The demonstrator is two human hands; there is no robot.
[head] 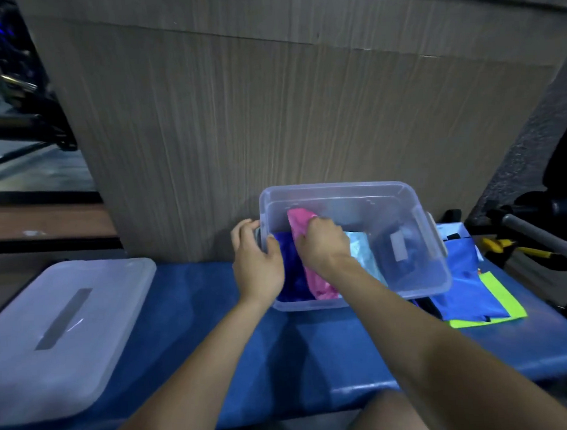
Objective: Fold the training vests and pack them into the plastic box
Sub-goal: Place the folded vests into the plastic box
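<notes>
Right hand clutches pink vest; left hand grips box rim.

I see the clear plastic box just right of centre frame, open-topped, standing on a blue surface against a wood-grain panel; inside it, a folded dark blue vest lies along the left wall; a pink vest stands beside it, running from the near wall up toward the far one; a pale, light-blue vest sits to its right; another dark item behind the right wall is too blurred for me to name; the box's translucent lid lies flat at lower left; a blue vest with yellow-green trim lies flat at the box's lower right, outside it.
</notes>
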